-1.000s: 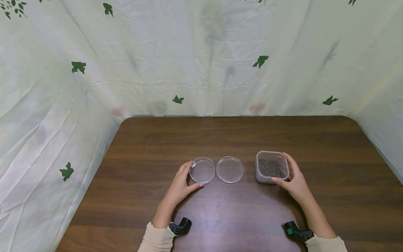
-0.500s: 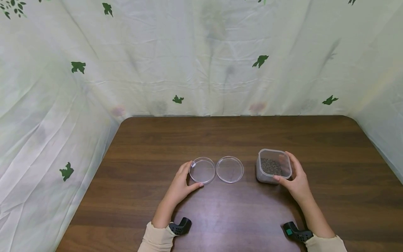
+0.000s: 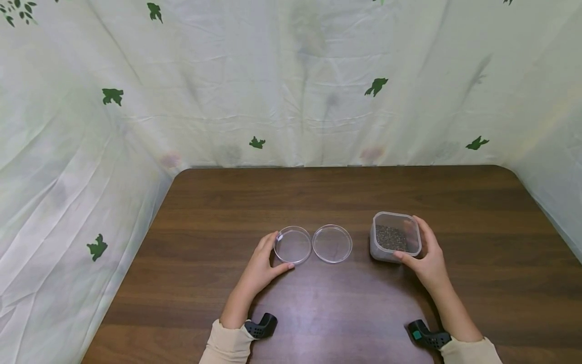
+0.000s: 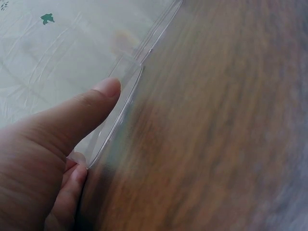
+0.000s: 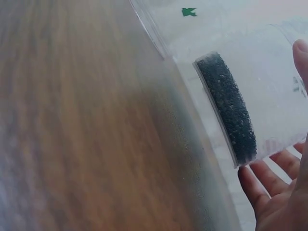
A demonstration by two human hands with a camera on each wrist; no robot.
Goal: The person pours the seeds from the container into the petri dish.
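In the head view my left hand (image 3: 261, 268) holds the rim of a clear, round petri dish (image 3: 293, 245) on the table, thumb at the near side and fingers at the left. A second clear dish part (image 3: 332, 244), perhaps its lid, lies just right of it. To the right, my right hand (image 3: 429, 260) grips a translucent square plastic tub (image 3: 381, 254) between thumb and fingers. Dark grains (image 5: 228, 108) cover the tub's bottom. In the right wrist view a gap shows between tub and table, so it hangs slightly raised. The left wrist view shows my thumb (image 4: 101, 98) against the dish's side.
A brown wood-grain table (image 3: 254, 197) carries everything. White cloth (image 3: 204, 91) with green bird shapes hangs behind and at the sides. Each wrist wears a black device (image 3: 262, 326) near a cream sleeve (image 3: 227, 344).
The tub in my right hand has risen slightly off the table and shifted a little to the right. The left hand and both dish parts stay in place.
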